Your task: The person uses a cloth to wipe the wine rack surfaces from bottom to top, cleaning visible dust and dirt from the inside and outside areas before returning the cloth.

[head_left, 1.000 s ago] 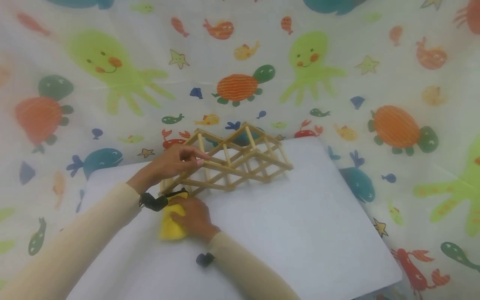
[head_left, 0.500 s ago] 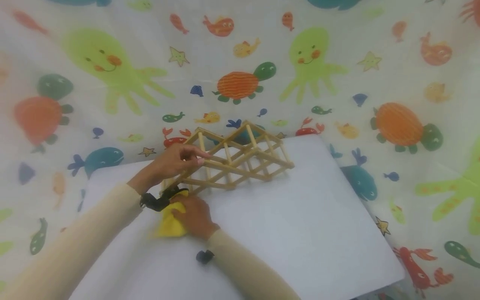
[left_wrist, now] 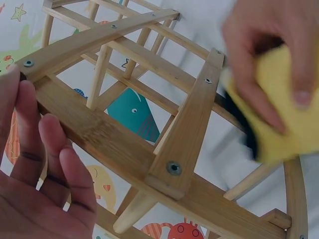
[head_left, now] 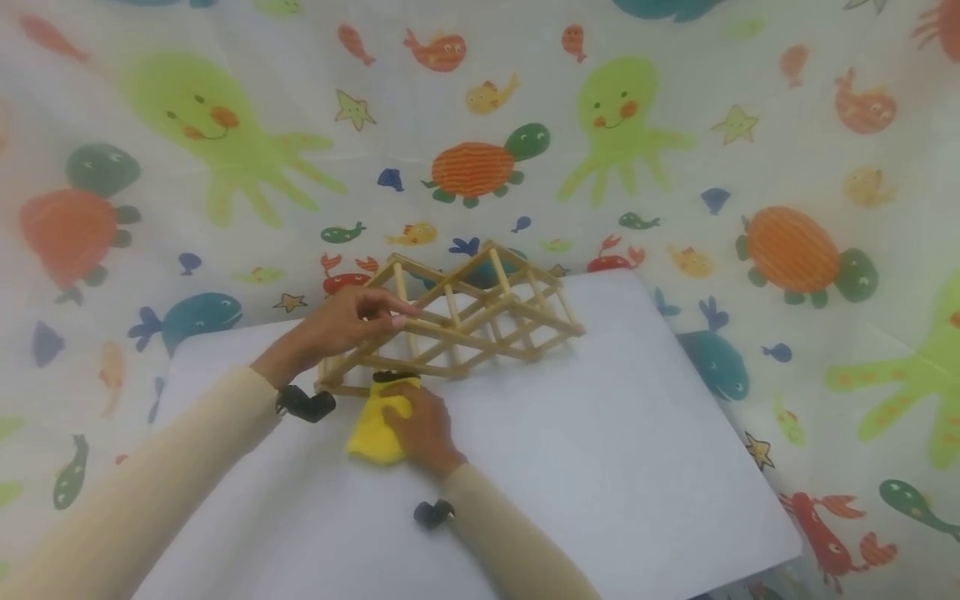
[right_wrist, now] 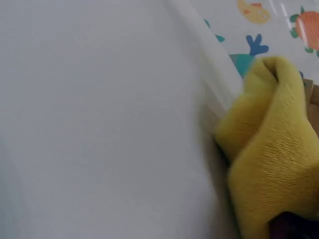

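A wooden lattice rack (head_left: 512, 300) of crossed slats and round dowels, like a folding wine rack, stands at the back of the table. My left hand (head_left: 341, 321) pinches a slat near its left upper part; the left wrist view shows thumb and fingers on the slat's end (left_wrist: 50, 94). In my right hand (head_left: 427, 429) is a bunched plush yellow cloth (head_left: 378, 433) with a black edge, held at the rack's lower front. Blurred in the left wrist view, the cloth (left_wrist: 294, 129) is close beside a slat; contact is unclear. The right wrist view shows mostly cloth folds (right_wrist: 274, 154).
The white tabletop (head_left: 600, 442) extends in front and to the right of the rack. Behind it hangs a white curtain (head_left: 510, 92) printed with sea animals. A black strap device (head_left: 303, 404) sits on the left wrist, another (head_left: 433, 514) on the right.
My right hand has shifted rightward with the yellow cloth along the rack's lower front. The left hand keeps its pinch, and the rack stays in place.
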Demonstrator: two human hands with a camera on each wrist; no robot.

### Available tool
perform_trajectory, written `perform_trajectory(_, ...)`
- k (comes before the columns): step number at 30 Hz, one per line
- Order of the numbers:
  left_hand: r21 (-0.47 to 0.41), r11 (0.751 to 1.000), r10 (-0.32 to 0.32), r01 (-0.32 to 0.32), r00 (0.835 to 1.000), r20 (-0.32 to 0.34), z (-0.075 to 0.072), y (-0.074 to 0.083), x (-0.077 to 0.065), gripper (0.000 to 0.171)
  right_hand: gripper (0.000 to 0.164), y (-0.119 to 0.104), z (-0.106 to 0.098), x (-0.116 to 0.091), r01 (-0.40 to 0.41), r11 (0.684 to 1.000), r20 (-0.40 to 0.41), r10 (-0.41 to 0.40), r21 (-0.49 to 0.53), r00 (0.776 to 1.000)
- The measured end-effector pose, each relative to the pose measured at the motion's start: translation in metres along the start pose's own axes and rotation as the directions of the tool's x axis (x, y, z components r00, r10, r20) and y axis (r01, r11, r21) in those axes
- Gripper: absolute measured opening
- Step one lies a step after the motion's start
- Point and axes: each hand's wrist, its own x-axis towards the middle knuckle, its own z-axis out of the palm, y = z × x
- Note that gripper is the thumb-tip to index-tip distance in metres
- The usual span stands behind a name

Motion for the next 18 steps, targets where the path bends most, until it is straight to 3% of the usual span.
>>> perform_trajectory(3,0.001,1.000,0.014,-0.014,1.000,0.004,0.002,-0.002,0.001,0.028,0.024,0.000,0.001,0.001,0.010,1.000,0.045,-0.010,-0.001,0.999)
perform_trajectory(9,0.022,0.999,0.024,-0.023,1.000,-0.016,0.002,0.000,0.002,0.027,0.028,-0.003,-0.002,0.002,0.073,0.997,-0.019,-0.073,0.020,0.997)
perform_trajectory(12,0.057,0.998,0.043,-0.041,0.998,-0.038,0.002,0.001,0.001,0.028,0.027,0.001,-0.006,0.000,0.074,0.997,0.008,-0.074,0.021,0.997)
perform_trajectory(18,0.121,0.992,0.055,-0.040,0.990,-0.126,0.011,-0.001,-0.008,0.025,0.027,0.001,-0.043,-0.013,0.213,0.976,0.038,-0.214,0.036,0.976)
